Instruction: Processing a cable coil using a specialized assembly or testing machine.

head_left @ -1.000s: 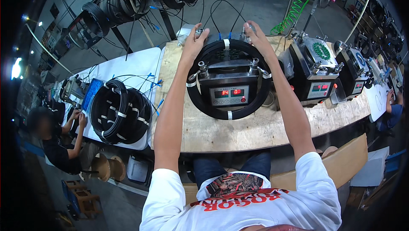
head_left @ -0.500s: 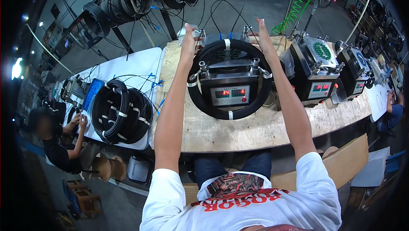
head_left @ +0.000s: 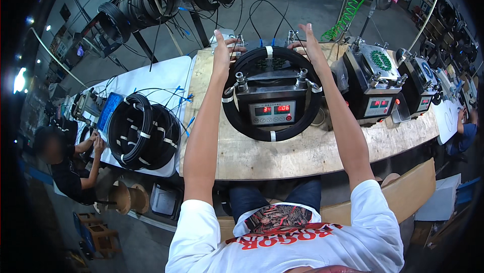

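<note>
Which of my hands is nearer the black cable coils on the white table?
Left. Your left hand is beyond and right of the black cable coils; your right hand is much farther right.

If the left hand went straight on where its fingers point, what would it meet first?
Probably the far left side of the machine inside the coil: the left hand has its fingers pointing rightward there. Depth is unclear; they may already touch it.

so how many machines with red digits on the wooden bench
3: the first machine straight ahead, between the forearms; the second machine to its right; the third machine farther right.
</note>
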The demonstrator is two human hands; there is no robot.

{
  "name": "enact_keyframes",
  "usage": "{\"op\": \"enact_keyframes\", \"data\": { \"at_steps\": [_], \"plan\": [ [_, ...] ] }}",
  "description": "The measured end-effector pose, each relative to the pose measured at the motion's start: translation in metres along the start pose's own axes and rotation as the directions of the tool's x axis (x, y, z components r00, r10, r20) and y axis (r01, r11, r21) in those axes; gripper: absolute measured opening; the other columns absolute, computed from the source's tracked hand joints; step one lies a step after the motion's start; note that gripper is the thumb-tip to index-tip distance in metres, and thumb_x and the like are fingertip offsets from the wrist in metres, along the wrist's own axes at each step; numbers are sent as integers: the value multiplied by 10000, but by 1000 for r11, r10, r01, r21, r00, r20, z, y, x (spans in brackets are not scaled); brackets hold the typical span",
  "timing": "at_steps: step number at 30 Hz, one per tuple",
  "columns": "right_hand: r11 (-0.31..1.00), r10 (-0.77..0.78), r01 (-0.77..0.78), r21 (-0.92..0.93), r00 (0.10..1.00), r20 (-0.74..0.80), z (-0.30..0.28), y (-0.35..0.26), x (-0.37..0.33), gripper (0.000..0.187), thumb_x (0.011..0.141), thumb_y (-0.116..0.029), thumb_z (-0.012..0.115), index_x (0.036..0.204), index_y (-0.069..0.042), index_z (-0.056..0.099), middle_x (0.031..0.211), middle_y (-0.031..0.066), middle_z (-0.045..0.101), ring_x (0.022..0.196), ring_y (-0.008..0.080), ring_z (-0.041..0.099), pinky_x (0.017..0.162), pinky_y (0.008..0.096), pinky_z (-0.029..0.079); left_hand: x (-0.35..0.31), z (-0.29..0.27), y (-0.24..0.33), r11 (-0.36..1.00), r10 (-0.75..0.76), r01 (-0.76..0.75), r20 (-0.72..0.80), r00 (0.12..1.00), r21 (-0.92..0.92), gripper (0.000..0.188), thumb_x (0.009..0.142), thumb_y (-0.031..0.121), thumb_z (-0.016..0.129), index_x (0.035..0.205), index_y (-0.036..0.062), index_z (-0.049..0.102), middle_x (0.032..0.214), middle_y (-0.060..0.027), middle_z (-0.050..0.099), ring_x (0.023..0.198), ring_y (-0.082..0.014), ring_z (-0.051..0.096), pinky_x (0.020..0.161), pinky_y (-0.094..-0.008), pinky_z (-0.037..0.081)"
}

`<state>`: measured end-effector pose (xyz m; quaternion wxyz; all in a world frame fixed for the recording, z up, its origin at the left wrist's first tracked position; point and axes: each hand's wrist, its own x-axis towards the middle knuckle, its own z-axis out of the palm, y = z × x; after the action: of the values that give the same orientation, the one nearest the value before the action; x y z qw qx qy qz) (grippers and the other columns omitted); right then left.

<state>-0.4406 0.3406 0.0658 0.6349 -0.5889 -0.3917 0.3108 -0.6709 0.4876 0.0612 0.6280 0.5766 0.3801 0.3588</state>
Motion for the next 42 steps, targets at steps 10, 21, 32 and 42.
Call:
{"op": "enact_keyframes", "data": {
  "at_steps": [10, 21, 32, 42],
  "plan": [
    [995, -23, 29, 97, 998, -63, -3, 8, 5, 835, 987, -688, 304, 1479, -15, 345, 802, 158, 675, 685, 176, 653, 638, 267, 512, 12, -6, -8, 998, 51, -54, 90, 995, 32, 959, 919, 802, 146, 1310, 34, 566, 1031, -145, 698, 842, -187, 677, 771, -272, 535],
    [999, 26, -27, -31, 999, -32, -6, 9, 6, 823, 974, -707, 290, 1418, -34, 452, 821, 150, 683, 645, 160, 655, 555, 258, 497, 0, 0, -4, 997, 69, -67, -48, 996, 40, 960, 947, 769, 130, 1069, 3, 696, 777, -91, 710, 694, -150, 613, 640, -271, 463],
    [1000, -30, 29, -11, 996, -80, -5, 15, 8, 808, 982, -684, 311, 1360, 7, 492, 792, 167, 691, 660, 178, 665, 542, 273, 490, 0, 2, 1, 978, 133, -139, 51, 990, 155, 898, 959, 750, 203, 1150, 2, 662, 896, -106, 717, 802, -148, 682, 646, -210, 479],
    [986, 6, -20, -165, 996, -85, -6, 15, 14, 817, 982, -677, 333, 1276, 48, 569, 804, 145, 692, 714, 189, 658, 636, 310, 493, 6, 2, -7, 984, 128, -126, -6, 992, 122, 944, 955, 758, 134, 1026, -9, 681, 825, -122, 733, 812, -180, 659, 705, -316, 463]
  ]
}}
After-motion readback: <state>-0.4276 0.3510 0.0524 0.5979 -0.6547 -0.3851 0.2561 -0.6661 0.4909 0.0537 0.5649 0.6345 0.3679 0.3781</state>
